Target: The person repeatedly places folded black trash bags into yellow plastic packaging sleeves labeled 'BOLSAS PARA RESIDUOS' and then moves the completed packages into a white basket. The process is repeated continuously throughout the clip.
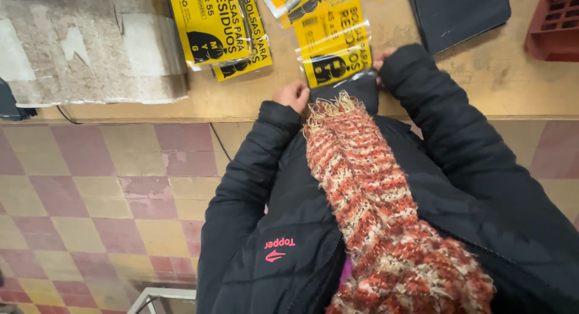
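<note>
At table edge, hands [292,95] half hidden, scarf [374,193] covering packet [335,63]

Crowded at the near edge of the wooden worktable [482,79]: yellow bag packets [335,45] directly ahead, more yellow packets [220,33] just to the left, a dark flat sheet [458,9] and a red crate [555,21] at far right. Open bare wood between packets and sheet, and along the right edge. Grey worn mat [90,48] filling the left. Fringed orange scarf [374,187] hanging between both sleeves.
</note>
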